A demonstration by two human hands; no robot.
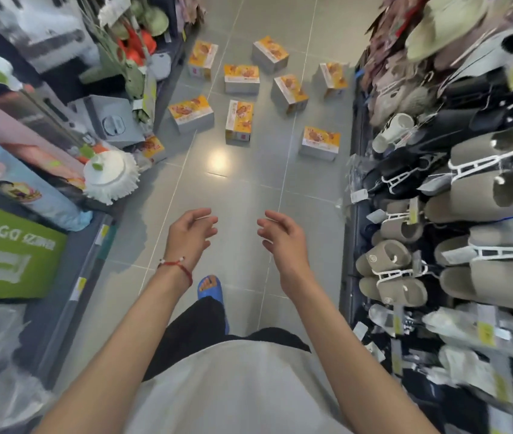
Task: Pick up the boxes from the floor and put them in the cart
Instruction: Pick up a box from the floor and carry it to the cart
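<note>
Head view: at far left, one box (152, 147) sits half hidden behind a mop head (111, 175). The left hand (191, 234) and right hand (283, 238) hang loosely curled, holding nothing. The other boxes (238, 120) lie scattered on the floor (242, 195) well ahead of them. Blurred slippers (480, 195) crowd the right.

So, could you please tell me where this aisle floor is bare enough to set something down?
The widest bare floor lies between the left hand, the right hand and the nearest boxes, bordered by the mop head on the left and the hanging slippers on the right. Farther up it is crowded: scattered boxes, only narrow gaps.
</note>
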